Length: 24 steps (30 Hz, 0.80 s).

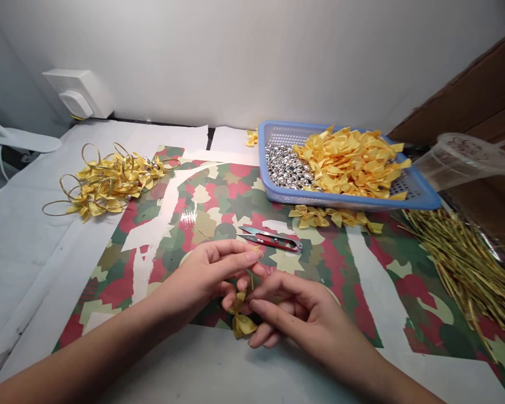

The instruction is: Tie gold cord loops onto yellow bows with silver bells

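Note:
My left hand [206,275] and my right hand [301,314] meet above the near edge of a camouflage-patterned paper mat [235,207]. A yellow satin ribbon bow [240,324] hangs between them, its knot among the fingers of both hands. A thin gold strand [251,280] rises from the bow, partly hidden by my fingers. Just beyond my left fingertips lie red-handled thread snips [271,241], not touched by either hand. Several loose yellow bows [330,217] lie on the mat further back.
A blue plastic basket [345,201] holds silver beads [287,166] and a heap of yellow bows [349,163]. Gold-looped bows [109,182] lie at the left. A bundle of gold straw-like stems [463,264] and a clear plastic cup [465,161] sit at the right.

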Each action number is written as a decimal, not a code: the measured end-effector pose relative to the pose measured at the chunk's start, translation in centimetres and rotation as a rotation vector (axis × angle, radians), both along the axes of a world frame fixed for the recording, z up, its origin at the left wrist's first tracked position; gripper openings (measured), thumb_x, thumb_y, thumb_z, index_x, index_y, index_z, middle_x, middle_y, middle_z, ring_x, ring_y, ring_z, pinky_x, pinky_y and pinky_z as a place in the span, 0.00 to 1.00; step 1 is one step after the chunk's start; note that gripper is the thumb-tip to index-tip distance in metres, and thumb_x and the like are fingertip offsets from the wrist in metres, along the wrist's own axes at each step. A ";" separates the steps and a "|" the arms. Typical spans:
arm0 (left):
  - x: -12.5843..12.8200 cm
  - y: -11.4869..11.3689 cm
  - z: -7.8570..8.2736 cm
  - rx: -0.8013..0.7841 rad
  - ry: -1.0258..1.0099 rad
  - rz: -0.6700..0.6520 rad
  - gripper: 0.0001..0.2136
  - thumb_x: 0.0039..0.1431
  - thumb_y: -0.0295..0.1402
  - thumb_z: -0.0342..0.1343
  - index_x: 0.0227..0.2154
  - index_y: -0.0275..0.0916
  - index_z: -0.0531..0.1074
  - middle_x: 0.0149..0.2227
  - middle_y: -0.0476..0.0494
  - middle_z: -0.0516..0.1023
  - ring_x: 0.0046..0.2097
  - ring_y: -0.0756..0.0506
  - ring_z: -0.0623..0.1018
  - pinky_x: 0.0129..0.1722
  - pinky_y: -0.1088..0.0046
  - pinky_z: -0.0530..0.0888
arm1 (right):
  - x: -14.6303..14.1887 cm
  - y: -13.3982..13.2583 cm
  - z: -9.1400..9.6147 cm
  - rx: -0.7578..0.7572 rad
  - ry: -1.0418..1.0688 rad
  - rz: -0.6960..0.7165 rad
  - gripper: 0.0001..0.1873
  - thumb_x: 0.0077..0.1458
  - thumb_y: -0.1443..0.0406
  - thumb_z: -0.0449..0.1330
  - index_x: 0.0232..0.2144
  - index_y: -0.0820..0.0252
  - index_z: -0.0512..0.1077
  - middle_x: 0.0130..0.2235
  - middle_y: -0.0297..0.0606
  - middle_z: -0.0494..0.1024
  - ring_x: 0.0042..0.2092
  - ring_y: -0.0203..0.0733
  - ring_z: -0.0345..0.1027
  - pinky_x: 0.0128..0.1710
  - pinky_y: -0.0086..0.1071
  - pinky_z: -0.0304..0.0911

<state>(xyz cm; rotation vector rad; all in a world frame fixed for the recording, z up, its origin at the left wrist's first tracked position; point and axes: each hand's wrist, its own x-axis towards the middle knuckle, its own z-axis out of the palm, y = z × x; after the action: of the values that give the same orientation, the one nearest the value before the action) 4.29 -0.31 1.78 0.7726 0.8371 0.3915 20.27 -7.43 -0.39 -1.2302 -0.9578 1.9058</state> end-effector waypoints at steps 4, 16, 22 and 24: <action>-0.1 0.0 0.1 0.006 0.012 -0.002 0.10 0.54 0.38 0.60 0.25 0.36 0.73 0.16 0.58 0.64 0.14 0.60 0.56 0.15 0.86 0.60 | 0.0 0.2 0.4 -0.006 -0.017 0.004 0.16 0.52 0.55 0.63 0.30 0.63 0.69 0.27 0.37 0.80 0.28 0.38 0.78 0.29 0.23 0.74; -0.1 0.0 0.1 -0.007 0.005 0.011 0.10 0.55 0.37 0.60 0.25 0.35 0.73 0.16 0.58 0.64 0.15 0.60 0.57 0.15 0.87 0.60 | -0.1 -0.1 -0.1 0.010 -0.064 0.014 0.16 0.53 0.54 0.62 0.31 0.62 0.69 0.23 0.35 0.79 0.27 0.39 0.78 0.27 0.26 0.74; -0.1 0.1 0.1 0.043 0.038 -0.002 0.10 0.55 0.38 0.60 0.27 0.35 0.73 0.18 0.57 0.65 0.16 0.59 0.60 0.15 0.86 0.62 | -0.1 -0.1 -0.2 0.040 -0.076 0.020 0.15 0.53 0.54 0.62 0.32 0.61 0.68 0.24 0.33 0.78 0.23 0.35 0.76 0.23 0.22 0.70; -0.1 -0.2 0.2 0.143 0.082 -0.012 0.10 0.56 0.38 0.59 0.29 0.36 0.72 0.21 0.54 0.69 0.18 0.58 0.64 0.16 0.85 0.64 | 0.2 -0.1 -0.3 0.120 -0.152 -0.008 0.14 0.54 0.55 0.61 0.35 0.60 0.68 0.22 0.30 0.75 0.21 0.34 0.73 0.20 0.22 0.68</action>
<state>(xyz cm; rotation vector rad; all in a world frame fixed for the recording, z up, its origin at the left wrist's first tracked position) 4.16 -0.47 2.00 0.9314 0.8875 0.4143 20.44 -7.54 -0.67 -1.3200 -1.1280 1.7411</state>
